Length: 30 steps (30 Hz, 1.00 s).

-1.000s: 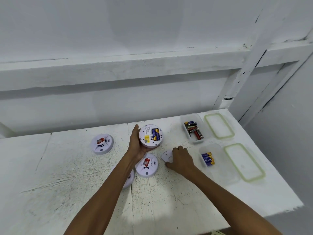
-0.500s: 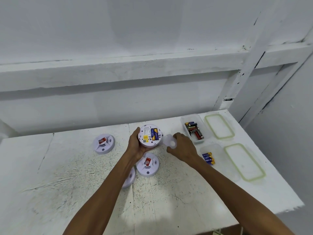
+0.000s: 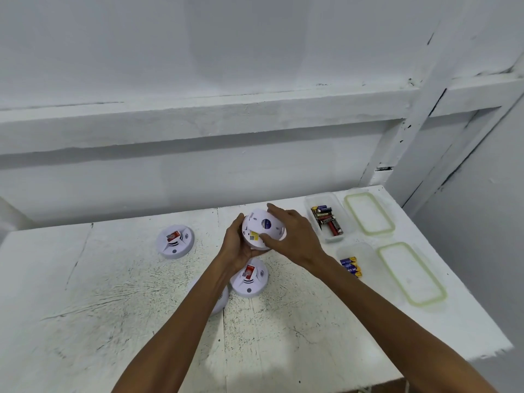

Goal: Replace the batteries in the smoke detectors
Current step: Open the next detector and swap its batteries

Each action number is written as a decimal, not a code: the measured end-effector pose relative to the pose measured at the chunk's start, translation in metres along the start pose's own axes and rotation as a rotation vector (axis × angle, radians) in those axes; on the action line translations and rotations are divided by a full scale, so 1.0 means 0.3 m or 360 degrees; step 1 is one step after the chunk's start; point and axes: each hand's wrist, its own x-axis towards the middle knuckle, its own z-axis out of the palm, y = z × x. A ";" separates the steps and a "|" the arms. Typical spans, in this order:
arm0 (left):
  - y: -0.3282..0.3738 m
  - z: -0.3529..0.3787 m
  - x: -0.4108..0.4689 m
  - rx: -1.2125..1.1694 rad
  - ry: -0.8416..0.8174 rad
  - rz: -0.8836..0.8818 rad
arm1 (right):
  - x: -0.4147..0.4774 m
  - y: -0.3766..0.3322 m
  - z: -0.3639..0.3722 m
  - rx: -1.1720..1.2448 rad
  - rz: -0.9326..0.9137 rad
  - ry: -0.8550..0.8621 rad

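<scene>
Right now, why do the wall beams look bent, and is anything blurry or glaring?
Head view: the wide lens bows the beam; soft, even light, no glare; faint shadows under the arms on the table; the smoke detector between both hands looks slightly soft.

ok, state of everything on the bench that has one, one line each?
Held detector: off the table, back side up, gripped by both hands.
Left hand: shut on its left edge.
Right hand: pressed on top of it.
Left detector: on table, face up.
Near detector: on table, face up.
Far container: open, mixed batteries inside, lid beside it.
Near container: open, blue batteries inside, lid beside it.
</scene>
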 end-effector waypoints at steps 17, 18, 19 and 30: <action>-0.013 -0.002 0.007 0.0022 -0.0092 -0.0044 | 0.022 0.036 -0.013 -0.0058 0.0006 -0.0370; -0.013 -0.003 0.009 0.0017 -0.0088 -0.0041 | 0.020 0.038 -0.015 -0.0044 0.0024 -0.0363; -0.013 -0.004 0.010 0.0011 -0.0081 -0.0038 | 0.019 0.042 -0.017 -0.0029 0.0048 -0.0358; -0.008 0.007 -0.003 0.0018 -0.0066 -0.0015 | 0.011 0.078 -0.014 0.0102 0.0127 -0.0382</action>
